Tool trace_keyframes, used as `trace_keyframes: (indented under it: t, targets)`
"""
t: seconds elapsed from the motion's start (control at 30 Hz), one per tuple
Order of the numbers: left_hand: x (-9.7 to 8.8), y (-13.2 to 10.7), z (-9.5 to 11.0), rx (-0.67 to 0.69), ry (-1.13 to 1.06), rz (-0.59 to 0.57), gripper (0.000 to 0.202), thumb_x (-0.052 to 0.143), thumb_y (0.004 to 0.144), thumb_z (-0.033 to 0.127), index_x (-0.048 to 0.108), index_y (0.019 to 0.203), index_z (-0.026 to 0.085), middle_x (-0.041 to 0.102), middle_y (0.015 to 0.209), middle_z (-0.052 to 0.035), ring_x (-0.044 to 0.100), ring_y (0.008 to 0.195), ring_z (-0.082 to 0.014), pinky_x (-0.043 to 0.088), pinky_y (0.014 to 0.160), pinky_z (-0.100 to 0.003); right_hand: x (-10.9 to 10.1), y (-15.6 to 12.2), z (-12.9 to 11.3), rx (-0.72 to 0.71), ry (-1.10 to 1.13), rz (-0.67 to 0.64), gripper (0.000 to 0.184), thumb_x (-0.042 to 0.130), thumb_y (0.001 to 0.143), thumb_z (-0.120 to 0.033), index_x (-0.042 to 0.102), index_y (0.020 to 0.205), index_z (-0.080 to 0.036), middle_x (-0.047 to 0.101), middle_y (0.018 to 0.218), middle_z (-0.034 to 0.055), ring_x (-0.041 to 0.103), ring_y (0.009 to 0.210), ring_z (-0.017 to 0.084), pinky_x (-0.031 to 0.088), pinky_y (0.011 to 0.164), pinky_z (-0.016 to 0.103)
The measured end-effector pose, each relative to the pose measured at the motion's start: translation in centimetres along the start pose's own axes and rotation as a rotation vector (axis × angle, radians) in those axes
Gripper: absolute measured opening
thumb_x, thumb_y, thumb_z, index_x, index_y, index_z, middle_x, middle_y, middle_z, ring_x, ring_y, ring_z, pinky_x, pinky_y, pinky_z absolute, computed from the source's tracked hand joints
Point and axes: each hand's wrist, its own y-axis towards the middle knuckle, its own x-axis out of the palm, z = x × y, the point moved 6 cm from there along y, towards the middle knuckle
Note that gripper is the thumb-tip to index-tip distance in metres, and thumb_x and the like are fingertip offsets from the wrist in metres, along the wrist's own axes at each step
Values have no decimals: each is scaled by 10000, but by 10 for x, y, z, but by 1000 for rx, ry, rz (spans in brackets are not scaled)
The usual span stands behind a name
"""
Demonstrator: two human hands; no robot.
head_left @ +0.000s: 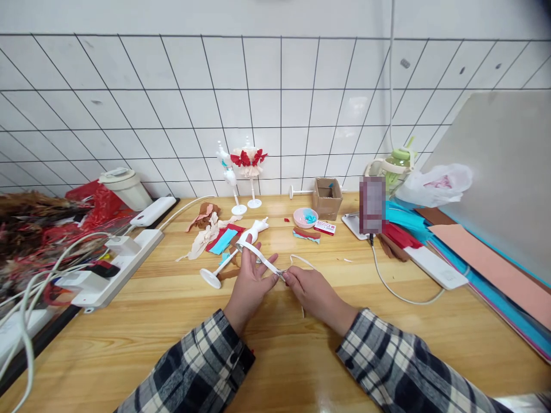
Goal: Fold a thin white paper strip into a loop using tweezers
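My left hand (252, 278) is closed on a narrow white ribbon (263, 258), pinching it between thumb and fingers while its upper end loops around a raised finger. My right hand (310, 289) is closed too, its fingertips meeting the ribbon beside my left thumb. A small grey, shiny bit shows where the hands meet, too small to name. More thin white strip curves out behind my right hand and below it. Just beyond my left hand, a small white mannequin (257, 228) lies tilted on its stand, partly hidden by the hand, with its round base (210, 279) towards the left.
Two small mannequins stand by the wall, one with a red-bowed ruffle (249, 159). Fabric scraps (224, 240) lie left of centre. Behind are a pink bowl (306, 217) and cardboard box (327, 199). A power strip (118, 272) lies left; a phone (372, 205) and coloured sheets (495, 258) are right.
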Motion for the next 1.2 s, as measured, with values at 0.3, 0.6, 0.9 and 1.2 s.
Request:
trace_keyframes:
  t: [0.3, 0.6, 0.9, 1.2]
  targets:
    - [0, -2, 2, 101, 170, -14, 1066, 653, 729, 93, -35, 1448, 474, -24, 1591, -99, 466, 1293, -283, 564, 827, -312, -1, -1, -2, 7, -94, 8, 371, 287, 990, -436, 568, 912, -206, 689, 820, 46, 621, 723, 172, 338, 606, 260]
    - [3, -5, 6, 117, 283, -42, 1040, 641, 757, 132, -60, 1462, 436, -83, 1589, -82, 384, 1352, -304, 592, 734, -267, 5, 4, 9, -12, 170, -28, 397, 316, 981, -434, 599, 827, -202, 673, 768, 20, 595, 718, 145, 362, 640, 235]
    - [2, -5, 0, 95, 269, -7, 1031, 595, 747, 70, -56, 1465, 424, -37, 1591, -90, 423, 1327, -298, 595, 710, -263, 10, 1, 0, -1, 82, -10, 361, 303, 988, -412, 567, 868, -198, 679, 782, 43, 591, 688, 153, 321, 605, 243]
    - [5, -10, 8, 119, 298, 45, 1025, 617, 758, 125, -65, 1476, 385, 83, 1582, -136, 435, 1318, -303, 590, 712, -274, 16, 0, -1, 41, 52, 16, 352, 304, 987, -407, 551, 852, -196, 682, 779, 54, 582, 677, 157, 302, 590, 244]
